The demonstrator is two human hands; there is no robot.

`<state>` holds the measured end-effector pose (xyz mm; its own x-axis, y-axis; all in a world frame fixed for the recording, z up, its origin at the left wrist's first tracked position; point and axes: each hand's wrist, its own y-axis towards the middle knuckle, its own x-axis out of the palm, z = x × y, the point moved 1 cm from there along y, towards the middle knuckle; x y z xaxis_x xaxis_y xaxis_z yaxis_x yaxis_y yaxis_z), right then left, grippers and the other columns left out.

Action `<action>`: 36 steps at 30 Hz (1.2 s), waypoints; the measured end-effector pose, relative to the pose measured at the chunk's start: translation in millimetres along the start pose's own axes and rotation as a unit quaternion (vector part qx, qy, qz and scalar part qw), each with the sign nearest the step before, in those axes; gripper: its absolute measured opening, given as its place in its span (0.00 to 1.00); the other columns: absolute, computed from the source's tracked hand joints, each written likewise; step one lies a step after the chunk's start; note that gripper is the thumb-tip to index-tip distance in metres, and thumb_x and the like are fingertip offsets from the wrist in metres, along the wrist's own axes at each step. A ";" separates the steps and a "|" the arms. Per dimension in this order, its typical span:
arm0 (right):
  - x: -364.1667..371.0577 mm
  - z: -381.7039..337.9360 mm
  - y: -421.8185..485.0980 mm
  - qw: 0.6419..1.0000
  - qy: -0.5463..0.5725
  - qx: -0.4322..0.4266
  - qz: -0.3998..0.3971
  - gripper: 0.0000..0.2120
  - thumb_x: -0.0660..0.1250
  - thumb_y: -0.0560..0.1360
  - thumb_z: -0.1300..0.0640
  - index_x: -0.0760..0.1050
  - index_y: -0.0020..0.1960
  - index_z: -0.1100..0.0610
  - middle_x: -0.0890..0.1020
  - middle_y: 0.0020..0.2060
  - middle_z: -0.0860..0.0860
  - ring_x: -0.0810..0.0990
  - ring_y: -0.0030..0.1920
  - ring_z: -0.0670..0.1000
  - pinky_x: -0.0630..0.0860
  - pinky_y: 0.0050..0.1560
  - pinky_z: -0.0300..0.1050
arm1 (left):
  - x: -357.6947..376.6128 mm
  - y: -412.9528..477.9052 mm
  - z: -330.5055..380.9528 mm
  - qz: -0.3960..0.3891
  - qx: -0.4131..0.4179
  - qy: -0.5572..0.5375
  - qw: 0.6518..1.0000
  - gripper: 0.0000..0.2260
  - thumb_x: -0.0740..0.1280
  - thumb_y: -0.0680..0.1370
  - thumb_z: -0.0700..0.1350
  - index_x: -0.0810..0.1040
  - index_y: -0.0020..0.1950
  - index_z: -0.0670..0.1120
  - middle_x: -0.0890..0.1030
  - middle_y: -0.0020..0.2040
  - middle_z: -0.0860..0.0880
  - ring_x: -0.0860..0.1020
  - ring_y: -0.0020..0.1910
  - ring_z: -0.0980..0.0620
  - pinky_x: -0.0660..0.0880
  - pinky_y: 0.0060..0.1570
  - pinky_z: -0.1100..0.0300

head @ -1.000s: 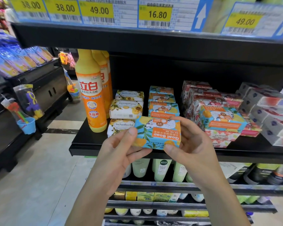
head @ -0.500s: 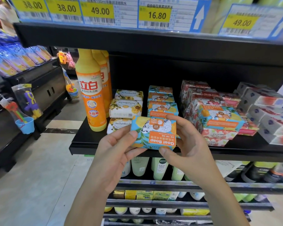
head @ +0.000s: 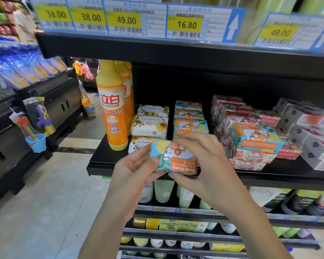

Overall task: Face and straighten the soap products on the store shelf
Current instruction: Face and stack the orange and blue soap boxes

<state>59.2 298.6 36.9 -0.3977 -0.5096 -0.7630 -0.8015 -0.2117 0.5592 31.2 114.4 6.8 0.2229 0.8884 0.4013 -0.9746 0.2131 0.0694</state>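
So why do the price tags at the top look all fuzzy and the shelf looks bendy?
In the head view, the price tags near the top edge are smeared, their small print unreadable; the wide lens bows the upper shelf edge and tilts things at the sides. The middle is sharper: "Goat Soap" reads clearly, upside down, on the soap bar held between the left hand and right hand.

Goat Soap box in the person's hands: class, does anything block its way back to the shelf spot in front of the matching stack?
Nothing visible does. The Goat Soap box, held by the left hand and right hand, hovers over the shelf edge, just before the matching stack.
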 end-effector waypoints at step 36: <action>45.4 0.7 54.0 0.998 0.029 0.007 -0.050 0.24 0.72 0.78 0.49 0.76 0.72 0.53 0.76 0.70 0.48 0.70 0.72 0.49 0.64 0.74 0.44 | -93.0 22.8 -41.8 0.109 0.259 0.681 0.677 0.29 0.62 0.77 0.64 0.82 0.66 0.45 0.82 0.66 0.47 0.78 0.68 0.48 0.68 0.69 0.51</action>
<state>-2.5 264.7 32.3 -0.2897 -0.5342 -0.7942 -0.8417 -0.2529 0.4771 -10.7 53.6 -67.2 -0.4555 0.5022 -0.7350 -0.7872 0.1583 0.5960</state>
